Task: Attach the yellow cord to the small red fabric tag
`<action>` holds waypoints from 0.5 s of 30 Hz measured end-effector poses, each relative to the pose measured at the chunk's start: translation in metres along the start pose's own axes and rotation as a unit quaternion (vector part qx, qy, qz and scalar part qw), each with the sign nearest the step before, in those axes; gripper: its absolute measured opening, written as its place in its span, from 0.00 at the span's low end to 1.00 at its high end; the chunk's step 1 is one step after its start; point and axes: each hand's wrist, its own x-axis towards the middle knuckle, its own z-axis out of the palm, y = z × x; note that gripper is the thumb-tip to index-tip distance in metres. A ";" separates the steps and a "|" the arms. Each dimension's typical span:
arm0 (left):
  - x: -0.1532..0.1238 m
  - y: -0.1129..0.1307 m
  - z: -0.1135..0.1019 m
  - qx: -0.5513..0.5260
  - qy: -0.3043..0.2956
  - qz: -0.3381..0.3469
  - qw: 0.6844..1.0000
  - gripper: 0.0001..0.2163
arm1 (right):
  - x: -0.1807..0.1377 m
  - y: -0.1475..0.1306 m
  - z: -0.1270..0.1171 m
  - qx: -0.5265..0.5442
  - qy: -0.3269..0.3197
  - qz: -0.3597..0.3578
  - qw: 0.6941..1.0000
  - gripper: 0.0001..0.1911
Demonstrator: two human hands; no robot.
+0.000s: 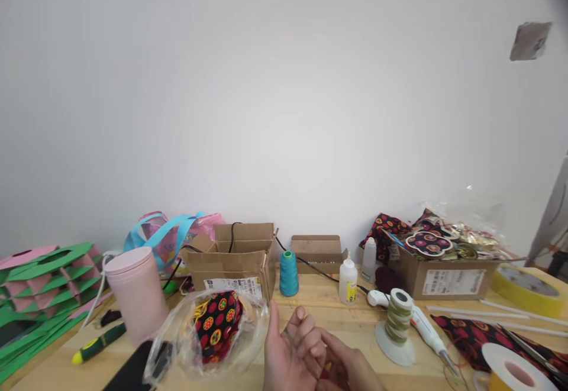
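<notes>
My left hand (pixel 290 352) and my right hand (pixel 348 367) meet at the bottom middle of the view, fingers curled together above the wooden table (pixel 337 314). A small red thing shows between the fingers; I cannot tell what it is or which hand grips it. Just left of my left hand lies a clear plastic bag (pixel 208 335) holding a piece of black fabric with red and yellow circles (pixel 217 320). To the right of my hands stands a spool of green-gold cord on a white base (pixel 398 326).
A pink cup (pixel 135 293), open cardboard boxes (pixel 233 258), a teal thread cone (pixel 288 272), two glue bottles (pixel 348 281), a white glue gun (pixel 421 323), a box of printed fabric pieces (pixel 444 261), yellow tape (pixel 526 289) and green-pink paper stacks (pixel 39 302) crowd the table.
</notes>
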 end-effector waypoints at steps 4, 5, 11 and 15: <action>0.000 -0.002 0.004 0.063 -0.015 -0.024 0.998 0.26 | 0.001 -0.014 0.003 0.020 -0.013 -0.002 1.000 0.24; 0.001 -0.002 0.004 0.088 -0.031 -0.046 0.995 0.28 | 0.000 -0.017 0.002 0.020 -0.012 0.007 1.000 0.25; 0.005 -0.003 -0.008 0.213 -0.055 -0.181 0.959 0.33 | -0.016 -0.038 -0.022 -0.123 0.066 0.091 0.986 0.09; 0.009 -0.007 -0.016 0.261 -0.036 -0.240 0.934 0.35 | -0.024 -0.063 -0.041 -0.165 0.044 0.093 0.981 0.10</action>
